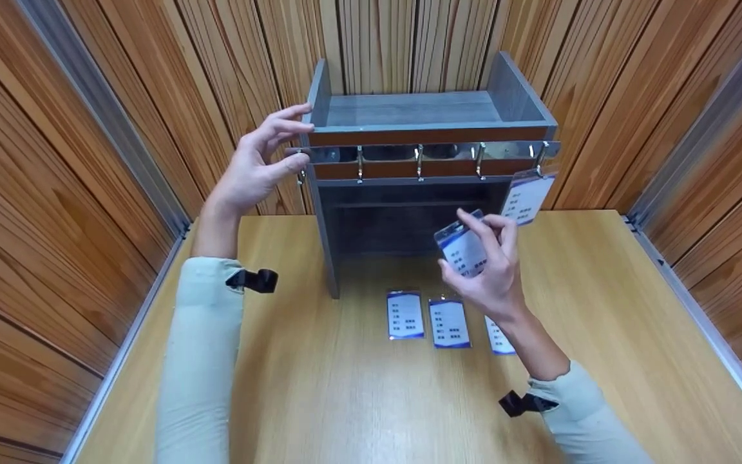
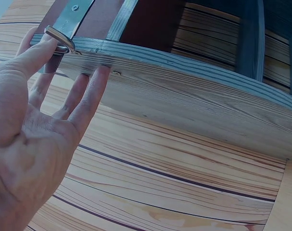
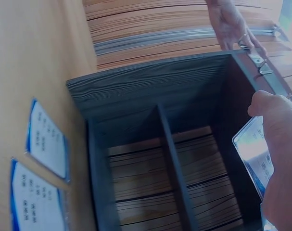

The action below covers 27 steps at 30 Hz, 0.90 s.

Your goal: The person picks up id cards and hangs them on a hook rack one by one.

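Head feed: I log the right hand [image 1: 490, 277] pinching a plastic-sleeved ID badge [image 1: 464, 251] between thumb and fingers, in front of the gray shelf unit [image 1: 409, 111]; the grip presumably leaves its slotted upper edge free. Left hand [image 1: 248, 171]: fingers extended, grasping nothing, touching the unit's left side, thumb at the end of the metal hook rail [image 1: 387, 153], likely for steadying. A hanging badge [image 1: 532, 196] occupies the rightmost hook [image 1: 542, 154]. Three loose badges [image 1: 405, 316] lie in a row on the wood-grain tabletop [image 1: 345, 406]. Plank-panelled walls [image 1: 242, 77] enclose the station.
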### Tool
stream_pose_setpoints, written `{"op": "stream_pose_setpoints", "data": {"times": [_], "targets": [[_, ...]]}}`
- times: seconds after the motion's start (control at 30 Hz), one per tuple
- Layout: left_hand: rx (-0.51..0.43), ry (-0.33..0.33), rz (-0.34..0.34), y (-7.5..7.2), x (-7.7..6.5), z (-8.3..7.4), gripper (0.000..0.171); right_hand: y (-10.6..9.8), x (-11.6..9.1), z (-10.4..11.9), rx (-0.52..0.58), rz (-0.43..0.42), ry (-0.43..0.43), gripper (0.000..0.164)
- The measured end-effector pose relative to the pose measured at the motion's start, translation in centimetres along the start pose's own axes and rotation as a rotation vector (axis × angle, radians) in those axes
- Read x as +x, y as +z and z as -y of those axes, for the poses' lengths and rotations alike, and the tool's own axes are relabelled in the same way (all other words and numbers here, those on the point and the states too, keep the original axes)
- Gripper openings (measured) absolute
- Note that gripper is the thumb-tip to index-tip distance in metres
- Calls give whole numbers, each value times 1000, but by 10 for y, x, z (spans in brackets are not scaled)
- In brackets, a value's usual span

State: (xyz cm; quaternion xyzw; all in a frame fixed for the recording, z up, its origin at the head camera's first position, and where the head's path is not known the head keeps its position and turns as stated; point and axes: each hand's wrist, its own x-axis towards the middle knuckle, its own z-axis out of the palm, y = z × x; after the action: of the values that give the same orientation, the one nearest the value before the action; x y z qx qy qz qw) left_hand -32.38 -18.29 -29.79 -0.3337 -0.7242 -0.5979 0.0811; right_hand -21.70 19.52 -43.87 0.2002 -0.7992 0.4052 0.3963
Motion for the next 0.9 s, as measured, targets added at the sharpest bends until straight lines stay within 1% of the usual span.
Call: {"op": "stream_pose_setpoints", "data": {"times": [0.4,0.6,0.9], "targets": [[-3,1,7,0,1,-1,38,-4,26,10,38,-131,-44,74],[-5,8,7,0,1,-2,38,-7,38,17,46,-177,-34,75],[10,2,5,0,0,1,37,-9,47,20,50,-217,-8,78]]}}
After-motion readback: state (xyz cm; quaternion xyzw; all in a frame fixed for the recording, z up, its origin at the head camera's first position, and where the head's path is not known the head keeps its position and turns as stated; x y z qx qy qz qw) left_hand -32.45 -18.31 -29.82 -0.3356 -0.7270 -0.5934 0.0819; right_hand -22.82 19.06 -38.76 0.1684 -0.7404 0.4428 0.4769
